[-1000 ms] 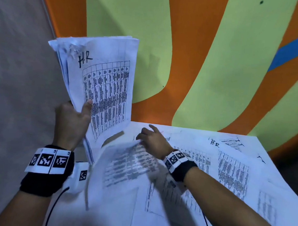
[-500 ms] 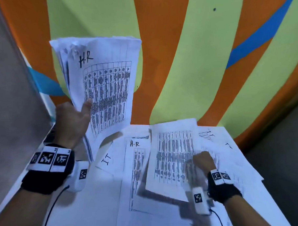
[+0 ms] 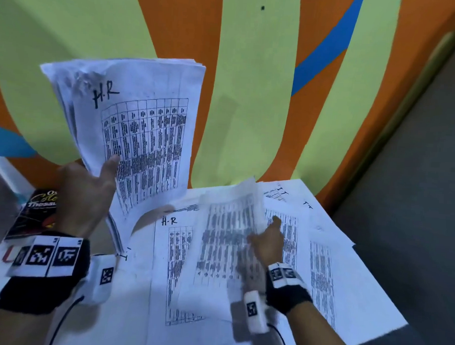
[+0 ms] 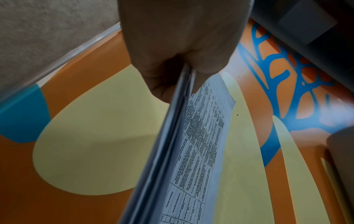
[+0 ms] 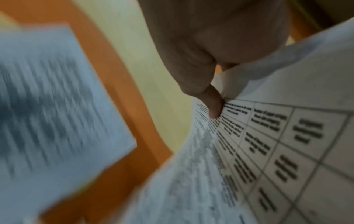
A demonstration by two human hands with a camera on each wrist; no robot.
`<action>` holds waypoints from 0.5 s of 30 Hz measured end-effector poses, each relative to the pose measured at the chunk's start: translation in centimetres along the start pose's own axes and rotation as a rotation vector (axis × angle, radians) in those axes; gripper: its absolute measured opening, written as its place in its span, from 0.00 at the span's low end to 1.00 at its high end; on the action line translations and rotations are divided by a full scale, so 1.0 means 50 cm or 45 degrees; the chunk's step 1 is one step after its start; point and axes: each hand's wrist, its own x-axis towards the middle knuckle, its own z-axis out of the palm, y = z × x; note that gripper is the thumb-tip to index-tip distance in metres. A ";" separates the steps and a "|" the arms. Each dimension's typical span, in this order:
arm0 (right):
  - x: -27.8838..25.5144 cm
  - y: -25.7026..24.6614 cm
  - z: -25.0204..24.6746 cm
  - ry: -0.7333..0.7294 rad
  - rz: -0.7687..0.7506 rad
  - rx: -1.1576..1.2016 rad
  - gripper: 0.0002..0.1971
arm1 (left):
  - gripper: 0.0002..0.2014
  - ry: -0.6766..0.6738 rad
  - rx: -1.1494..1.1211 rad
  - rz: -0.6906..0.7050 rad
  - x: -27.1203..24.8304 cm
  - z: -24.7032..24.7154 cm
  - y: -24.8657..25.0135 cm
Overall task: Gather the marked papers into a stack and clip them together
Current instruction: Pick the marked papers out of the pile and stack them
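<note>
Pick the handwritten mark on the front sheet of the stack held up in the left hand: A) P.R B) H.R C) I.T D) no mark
B: the front sheet of the stack gripped by the left hand reads "H.R" by hand above its printed table.

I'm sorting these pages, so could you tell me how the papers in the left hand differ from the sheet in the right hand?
The papers in the left hand are a thick upright bundle marked H.R; the sheet in the right hand is a single page, tilted low over the table and blurred, with no mark visible. Both carry printed tables.
</note>
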 end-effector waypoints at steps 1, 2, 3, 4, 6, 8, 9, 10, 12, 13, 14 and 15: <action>0.003 0.005 -0.034 0.031 0.010 0.010 0.27 | 0.29 0.001 -0.002 0.007 0.000 0.001 0.001; 0.013 0.019 -0.068 0.062 0.046 -0.004 0.22 | 0.29 0.007 -0.004 0.017 0.001 0.002 0.001; 0.022 0.038 -0.105 0.091 0.096 -0.010 0.19 | 0.28 0.009 -0.008 0.033 0.003 0.003 -0.001; 0.034 0.061 -0.136 0.109 0.159 -0.028 0.19 | 0.28 0.006 -0.019 0.053 0.005 0.006 -0.005; 0.064 0.115 -0.166 0.138 0.333 -0.097 0.21 | 0.29 -0.011 -0.032 0.092 0.008 0.012 -0.010; 0.088 0.147 -0.164 0.173 0.509 -0.231 0.24 | 0.29 -0.027 -0.060 0.120 0.009 0.023 -0.014; 0.102 0.160 -0.155 0.193 0.575 -0.302 0.25 | 0.28 -0.036 -0.080 0.128 0.007 0.030 -0.014; 0.110 0.166 -0.147 0.211 0.606 -0.341 0.25 | 0.28 -0.046 -0.098 0.134 0.005 0.038 -0.014; 0.108 0.162 -0.137 0.176 0.589 -0.318 0.26 | 0.28 -0.061 -0.124 0.134 0.001 0.053 -0.015; 0.104 0.162 -0.133 0.149 0.551 -0.280 0.27 | 0.28 -0.073 -0.129 0.133 -0.001 0.060 -0.018; 0.098 0.163 -0.132 0.133 0.525 -0.236 0.28 | 0.28 -0.088 -0.138 0.127 -0.004 0.065 -0.017; 0.093 0.164 -0.133 0.136 0.498 -0.189 0.30 | 0.28 -0.101 -0.141 0.117 -0.005 0.072 -0.020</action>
